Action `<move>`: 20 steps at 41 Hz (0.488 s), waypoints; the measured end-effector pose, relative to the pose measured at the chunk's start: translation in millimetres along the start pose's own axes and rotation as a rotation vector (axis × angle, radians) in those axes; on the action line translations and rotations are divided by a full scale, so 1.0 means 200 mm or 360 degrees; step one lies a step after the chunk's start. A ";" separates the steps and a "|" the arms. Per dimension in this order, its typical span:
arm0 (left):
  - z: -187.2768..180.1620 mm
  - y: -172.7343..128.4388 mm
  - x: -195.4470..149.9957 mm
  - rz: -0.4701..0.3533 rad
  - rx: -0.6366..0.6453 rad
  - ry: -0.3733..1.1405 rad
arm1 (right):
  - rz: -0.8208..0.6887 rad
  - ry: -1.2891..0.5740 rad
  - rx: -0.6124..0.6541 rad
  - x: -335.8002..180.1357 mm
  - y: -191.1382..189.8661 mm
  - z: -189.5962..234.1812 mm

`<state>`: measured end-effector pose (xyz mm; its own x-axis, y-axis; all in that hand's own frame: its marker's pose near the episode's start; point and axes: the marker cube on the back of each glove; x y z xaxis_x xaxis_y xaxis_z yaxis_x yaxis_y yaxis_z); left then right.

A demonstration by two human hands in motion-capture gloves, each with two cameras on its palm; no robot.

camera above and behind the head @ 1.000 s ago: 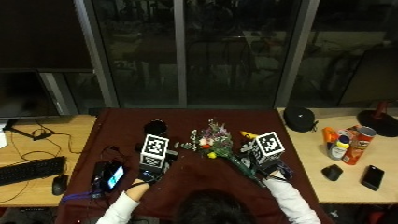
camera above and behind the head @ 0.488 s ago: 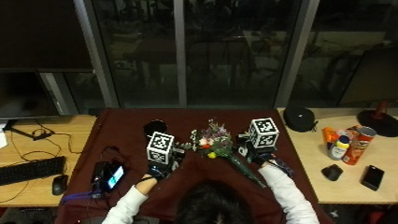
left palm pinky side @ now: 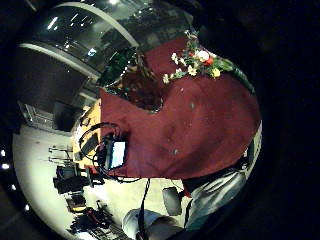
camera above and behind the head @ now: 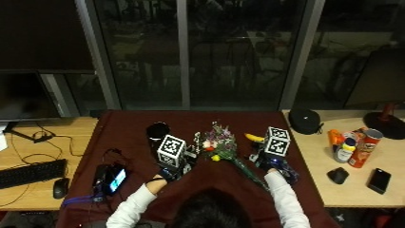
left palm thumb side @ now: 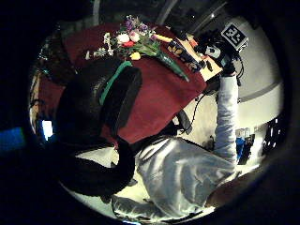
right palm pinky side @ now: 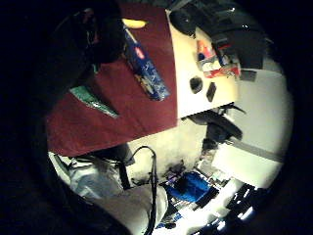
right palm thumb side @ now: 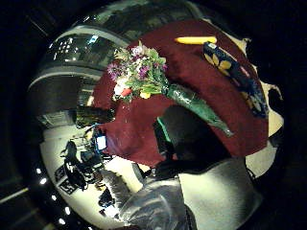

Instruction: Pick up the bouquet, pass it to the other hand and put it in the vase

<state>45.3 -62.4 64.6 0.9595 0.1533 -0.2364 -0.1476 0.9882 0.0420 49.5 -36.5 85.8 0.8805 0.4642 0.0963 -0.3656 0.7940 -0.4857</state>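
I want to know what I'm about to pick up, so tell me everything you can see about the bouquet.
The bouquet lies flat on the dark red tablecloth, between the two gloved hands. Its head is a mix of small purple, white, red and yellow flowers with green leaves, pointing toward the windows. The stems are wrapped in a green sleeve that tapers toward the person. In these views neither hand is seen holding it.
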 end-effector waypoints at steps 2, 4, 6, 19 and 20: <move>0.02 0.01 0.01 0.0016 -0.0037 -0.0012 | 0.0017 -0.0062 -0.0035 0.02 -0.01 0.08; 0.04 0.01 0.02 0.0035 -0.0075 -0.0019 | 0.0046 -0.0110 -0.0073 0.04 -0.03 0.17; 0.05 0.01 0.03 0.0054 -0.0104 -0.0022 | 0.0093 -0.0115 -0.0110 0.06 -0.05 0.26; 0.07 0.01 0.04 0.0118 -0.0157 -0.0086 | 0.0298 -0.0036 -0.0211 0.07 -0.10 0.65; 0.08 0.01 0.04 0.0117 -0.0171 -0.0088 | 0.0303 -0.0020 -0.0200 0.06 -0.10 0.66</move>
<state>55.6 -58.9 77.6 0.9565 0.2277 -0.1825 -0.2399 0.9696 -0.0475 27.8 5.6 210.9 0.7951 0.6065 0.0028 -0.4836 0.6368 -0.6005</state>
